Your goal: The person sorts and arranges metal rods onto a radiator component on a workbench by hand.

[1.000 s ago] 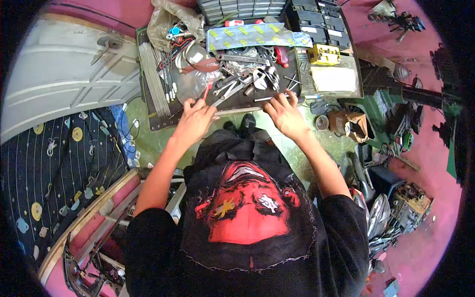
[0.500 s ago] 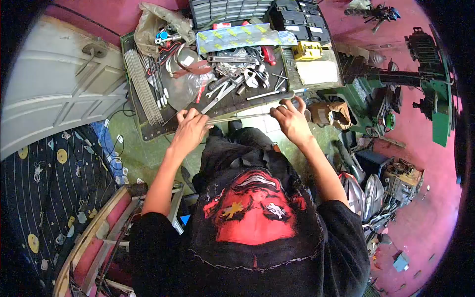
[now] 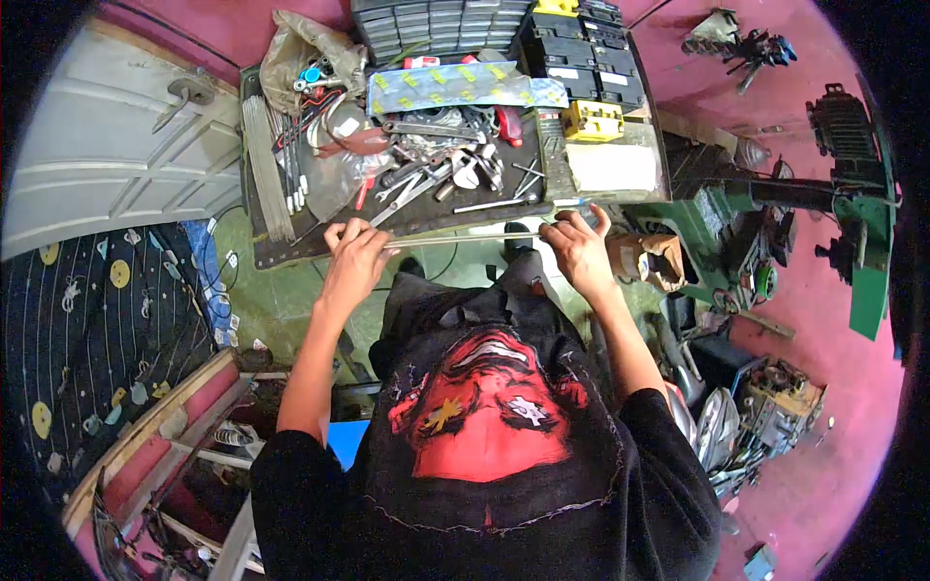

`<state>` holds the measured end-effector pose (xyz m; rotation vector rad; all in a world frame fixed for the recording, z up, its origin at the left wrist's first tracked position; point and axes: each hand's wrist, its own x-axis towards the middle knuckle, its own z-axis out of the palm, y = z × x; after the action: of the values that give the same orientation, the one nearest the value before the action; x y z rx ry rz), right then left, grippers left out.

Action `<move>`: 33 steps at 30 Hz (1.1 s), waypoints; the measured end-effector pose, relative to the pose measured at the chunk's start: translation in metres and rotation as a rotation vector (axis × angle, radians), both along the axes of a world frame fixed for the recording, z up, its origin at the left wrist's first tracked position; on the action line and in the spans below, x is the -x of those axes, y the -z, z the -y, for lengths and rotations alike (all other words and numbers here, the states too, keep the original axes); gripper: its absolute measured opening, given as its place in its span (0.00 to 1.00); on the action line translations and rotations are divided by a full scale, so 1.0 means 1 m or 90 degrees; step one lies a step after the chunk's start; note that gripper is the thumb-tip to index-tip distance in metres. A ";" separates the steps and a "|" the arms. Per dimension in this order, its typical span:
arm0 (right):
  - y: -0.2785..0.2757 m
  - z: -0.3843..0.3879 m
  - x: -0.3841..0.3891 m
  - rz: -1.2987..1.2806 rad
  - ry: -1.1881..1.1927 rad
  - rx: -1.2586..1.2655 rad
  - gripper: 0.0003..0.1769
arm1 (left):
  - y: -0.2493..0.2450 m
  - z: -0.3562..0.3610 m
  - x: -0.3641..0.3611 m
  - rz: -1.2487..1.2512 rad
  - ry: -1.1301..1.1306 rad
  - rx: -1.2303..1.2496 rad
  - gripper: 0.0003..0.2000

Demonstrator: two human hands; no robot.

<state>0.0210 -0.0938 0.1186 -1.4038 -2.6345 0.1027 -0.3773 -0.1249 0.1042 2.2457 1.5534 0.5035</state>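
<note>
My left hand [image 3: 358, 257] is closed around one end of a thin, pale welding rod [image 3: 455, 238]. At the other end, the fingers of my right hand [image 3: 580, 250] are closed on the same rod. It runs almost level between the hands, just in front of the workbench edge; whether it is one rod or a few together is hard to see. A bundle of similar grey rods [image 3: 263, 169] lies on the left side of the workbench [image 3: 417, 221]. Wrenches [image 3: 412, 198] and other metal tools are heaped beyond the rod.
Drawer organizers [image 3: 441, 29], black cases [image 3: 586, 63] and a yellow case [image 3: 593, 121] line the back of the bench. A paper bag [image 3: 651, 261] stands at the right near green machinery. A white door [image 3: 126, 145] is on the left, with a wooden frame [image 3: 155, 436] below.
My view has shifted, with the bench sitting slightly higher. Both hands still grip the rod, held nearly level, and look a little farther apart.
</note>
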 end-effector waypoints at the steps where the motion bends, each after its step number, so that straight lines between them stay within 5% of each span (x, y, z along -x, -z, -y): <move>1: 0.002 -0.005 -0.014 -0.001 -0.001 0.006 0.10 | 0.000 -0.003 -0.013 -0.008 -0.020 -0.002 0.10; 16: 0.009 -0.073 -0.295 -0.036 0.055 0.053 0.18 | 0.001 -0.086 -0.270 -0.005 -0.071 0.044 0.13; 33: 0.016 -0.041 -0.467 0.075 0.339 0.046 0.17 | 0.057 -0.210 -0.497 -0.074 0.197 -0.059 0.12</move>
<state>0.4878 -0.0532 0.1026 -2.1374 -2.2599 0.0511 0.1199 0.0852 0.0469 2.5663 1.2205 0.3689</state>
